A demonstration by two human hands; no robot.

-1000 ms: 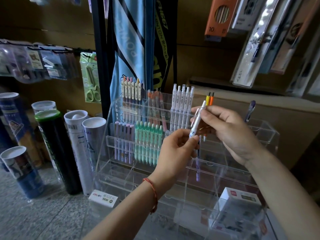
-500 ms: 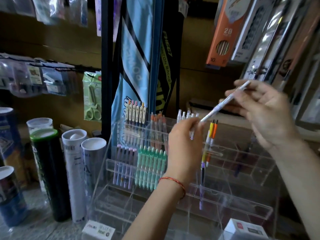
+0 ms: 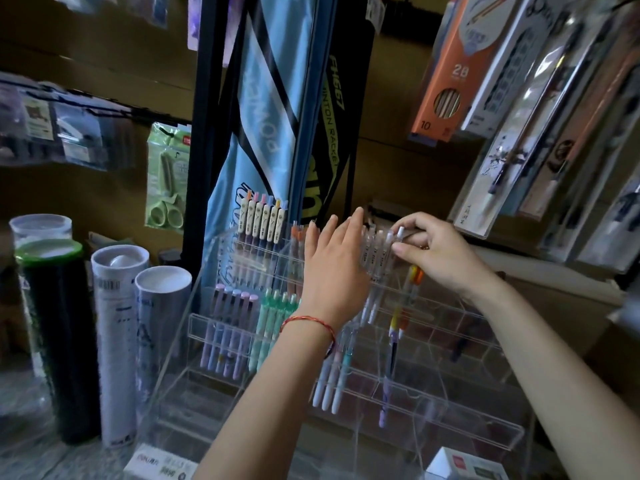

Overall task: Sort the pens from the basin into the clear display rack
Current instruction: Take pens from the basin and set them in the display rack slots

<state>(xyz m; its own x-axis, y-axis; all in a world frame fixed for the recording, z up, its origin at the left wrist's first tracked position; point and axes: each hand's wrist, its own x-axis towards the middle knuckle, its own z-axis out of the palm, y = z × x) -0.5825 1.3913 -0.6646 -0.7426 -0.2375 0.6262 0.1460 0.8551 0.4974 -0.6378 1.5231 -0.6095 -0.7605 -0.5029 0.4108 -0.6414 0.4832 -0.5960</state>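
Right hand [image 3: 440,258]: down from its raised position at the far right, now at the top tier of the clear display rack [image 3: 214,323], thumb and fingers pinching the top of the white pen [image 3: 400,233].
White pen: no longer slanted in the air between both hands, now upright at the right end of the row of white pens [image 3: 375,254].
Left hand [image 3: 332,268]: off the pen's lower end, fingers now straight, laid against that row's left side.

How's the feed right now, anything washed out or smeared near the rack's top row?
Head view: dim overall, shelves at left nearly black; glare streaks on the hanging packages upper right; the white pen pinched by the right hand and its neighbours by the left hand are blurred; clear display rack edges faint; wide-angle bending at the borders.
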